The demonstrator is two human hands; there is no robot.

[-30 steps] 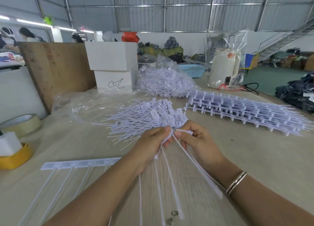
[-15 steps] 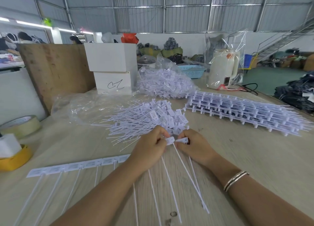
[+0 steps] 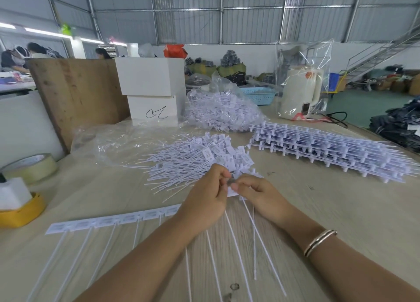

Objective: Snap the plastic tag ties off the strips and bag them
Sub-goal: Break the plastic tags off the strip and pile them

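Note:
A white strip of tag ties (image 3: 109,222) lies across the wooden table, its thin tails running toward me. My left hand (image 3: 204,199) pinches the strip's right end between thumb and fingers. My right hand (image 3: 259,194) pinches the end tie beside it, fingertips almost touching the left hand. Just beyond my hands lies a loose pile of snapped ties (image 3: 200,158). A stack of whole strips (image 3: 329,147) sits at the right. A clear bag filled with ties (image 3: 222,110) stands at the back, and an empty clear bag (image 3: 118,142) lies flat to the left.
Two stacked white boxes (image 3: 152,92) and a wooden board (image 3: 77,97) stand behind. A tape roll (image 3: 31,167) and a yellow dispenser (image 3: 20,210) sit at the left edge. A bagged white kettle (image 3: 300,94) and its black cord are back right.
Both hands have moved forward toward the loose pile with the strip. The strip's free left part now lies further onto the table.

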